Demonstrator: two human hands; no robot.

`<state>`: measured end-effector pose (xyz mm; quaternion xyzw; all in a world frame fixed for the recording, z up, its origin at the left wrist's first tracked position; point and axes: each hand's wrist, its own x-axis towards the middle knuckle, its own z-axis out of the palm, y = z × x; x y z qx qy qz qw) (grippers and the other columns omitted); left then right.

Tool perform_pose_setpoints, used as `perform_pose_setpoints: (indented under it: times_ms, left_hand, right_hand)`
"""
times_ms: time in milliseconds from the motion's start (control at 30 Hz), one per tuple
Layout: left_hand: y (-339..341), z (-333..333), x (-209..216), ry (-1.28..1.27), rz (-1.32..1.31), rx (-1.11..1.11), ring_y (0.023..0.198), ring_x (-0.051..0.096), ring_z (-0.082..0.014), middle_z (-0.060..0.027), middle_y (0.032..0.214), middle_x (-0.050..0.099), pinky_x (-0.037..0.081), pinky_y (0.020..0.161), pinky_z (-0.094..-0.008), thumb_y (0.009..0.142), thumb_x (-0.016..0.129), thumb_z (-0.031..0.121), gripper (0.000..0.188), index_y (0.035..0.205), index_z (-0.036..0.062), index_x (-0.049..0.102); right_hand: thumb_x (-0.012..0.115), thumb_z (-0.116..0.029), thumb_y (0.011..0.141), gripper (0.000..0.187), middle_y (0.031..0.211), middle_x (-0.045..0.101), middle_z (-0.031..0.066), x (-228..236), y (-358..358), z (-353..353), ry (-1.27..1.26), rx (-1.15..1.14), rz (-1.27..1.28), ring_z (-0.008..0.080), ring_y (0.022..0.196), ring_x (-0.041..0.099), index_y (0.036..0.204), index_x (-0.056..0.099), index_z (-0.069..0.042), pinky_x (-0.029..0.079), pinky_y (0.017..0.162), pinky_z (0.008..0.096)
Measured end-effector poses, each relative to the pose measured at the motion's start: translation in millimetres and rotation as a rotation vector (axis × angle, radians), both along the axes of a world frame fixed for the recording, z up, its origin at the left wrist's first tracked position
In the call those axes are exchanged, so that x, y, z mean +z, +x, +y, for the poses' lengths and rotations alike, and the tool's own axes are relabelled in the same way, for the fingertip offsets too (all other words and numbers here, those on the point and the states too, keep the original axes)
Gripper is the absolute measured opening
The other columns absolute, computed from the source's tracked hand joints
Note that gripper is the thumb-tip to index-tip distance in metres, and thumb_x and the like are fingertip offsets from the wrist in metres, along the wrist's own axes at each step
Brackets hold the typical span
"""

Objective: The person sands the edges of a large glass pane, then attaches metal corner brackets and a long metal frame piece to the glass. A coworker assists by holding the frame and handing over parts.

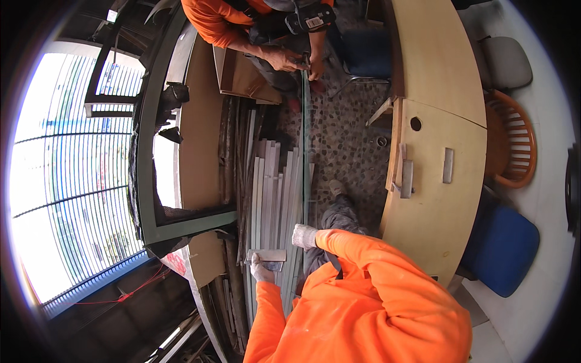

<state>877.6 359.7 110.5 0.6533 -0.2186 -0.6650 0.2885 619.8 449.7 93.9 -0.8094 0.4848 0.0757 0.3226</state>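
My left hand (261,270), in a pale work glove, is closed on a short silvery metal channel piece (265,256) above a stack of long metal profiles (272,187). Also gloved, my right hand (304,236) has its fingers curled at the near end of a long, greenish, see-through glass strip (305,139), which looks like a pane seen edge-on. A co-worker's bare hands (296,62) are at the strip's far end, with a small dark object between them that I cannot make out.
A green frame (187,227) with torn dark mesh stands at left, beside a brown panel (203,133). To the right is a pale wooden desk (448,72) bearing a metal piece (448,165). Beyond it are a blue chair (505,248) and a wooden chair (514,139).
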Motion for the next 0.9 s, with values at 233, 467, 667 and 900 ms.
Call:
perform_pose_setpoints:
  times_ms: [233, 467, 667, 900]
  left_hand:
    - [-55.0, -9.1, 12.3, -0.234, -0.243, -0.025, 0.103, 0.069, -0.031, -0.0097, 0.122, 0.068, 0.06, 0.088, -0.0508, 0.102, 0.069, 0.026, 0.042, 0.139, 0.0089, 0.058]
    - [-101.5, -21.3, -5.5, -0.356, -0.505, -0.024, 0.101, 0.067, -0.0213, -0.0068, 0.123, 0.068, 0.056, 0.091, -0.036, 0.101, 0.072, 0.016, 0.043, 0.138, 0.0033, 0.057]
    - [-171.0, -27.5, -46.6, -0.462, -0.514, -0.44, 0.094, 0.062, -0.0163, -0.0032, 0.106, 0.066, 0.051, 0.088, -0.0327, 0.102, 0.067, 0.011, 0.027, 0.127, 0.0011, 0.065]
    - [-305.1, -22.9, -47.9, -0.652, -0.263, -0.562, 0.106, 0.066, -0.0158, -0.0062, 0.121, 0.07, 0.052, 0.095, -0.0303, 0.104, 0.063, 0.006, 0.032, 0.135, 0.0023, 0.063]
  right_hand:
    - [0.079, -0.024, 0.081, 0.017, 0.097, 0.081, 0.0016, -5.6, -6.3, 6.3, -0.049, -0.019, -0.016, 0.0219, 0.095, 0.077, 0.096, 0.083, -0.016, 0.058, 0.083, 0.0411]
    - [0.073, -0.022, 0.086, 0.012, 0.097, 0.077, 0.0018, -9.2, -6.5, 28.5, -0.2, -0.1, 0.008, 0.0224, 0.114, 0.067, 0.09, 0.082, -0.016, 0.039, 0.112, 0.044]
    - [0.071, -0.021, 0.081, 0.02, 0.102, 0.074, 0.0027, -5.8, -50.2, 55.7, -0.531, -0.341, -0.236, 0.0245, 0.12, 0.063, 0.097, 0.079, -0.012, 0.035, 0.12, 0.0489]
    - [0.08, -0.03, 0.089, 0.037, 0.113, 0.072, 0.0071, 16.0, -141.8, 82.2, -0.606, -1.339, -0.5, 0.0294, 0.121, 0.062, 0.12, 0.072, -0.01, 0.047, 0.107, 0.0462]
